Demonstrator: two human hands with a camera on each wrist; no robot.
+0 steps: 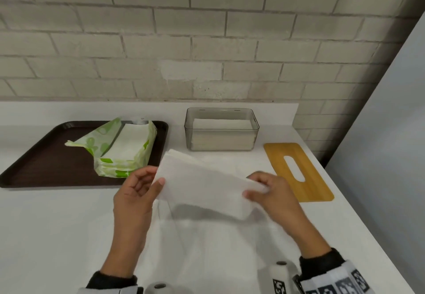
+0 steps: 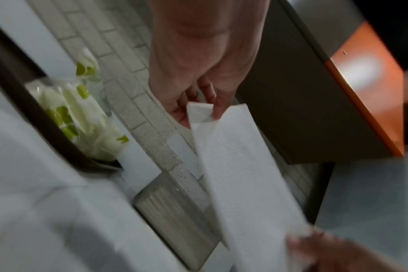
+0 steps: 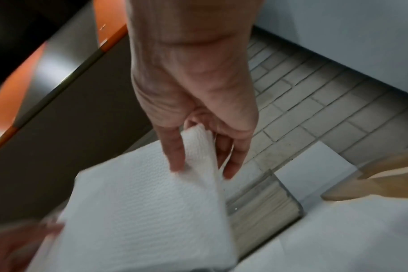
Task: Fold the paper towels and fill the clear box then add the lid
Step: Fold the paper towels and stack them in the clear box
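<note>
A folded white paper towel (image 1: 202, 183) hangs above the counter between both hands. My left hand (image 1: 147, 185) pinches its left end (image 2: 203, 114), thumb on top. At its right end (image 3: 198, 145) my right hand (image 1: 259, 185) pinches it between thumb and fingers. Behind it stands the clear box (image 1: 222, 130), open, with a stack of folded towels inside; the box (image 2: 175, 211) also shows in the left wrist view and the box (image 3: 263, 202) in the right wrist view. The wooden lid (image 1: 296, 169) with an oval slot lies flat to the right.
A dark tray (image 1: 41, 155) on the left carries an opened green-and-white towel pack (image 1: 122, 146). More white towel sheets (image 1: 207, 247) lie on the white counter under my hands. A brick wall runs behind; the counter's edge falls off on the right.
</note>
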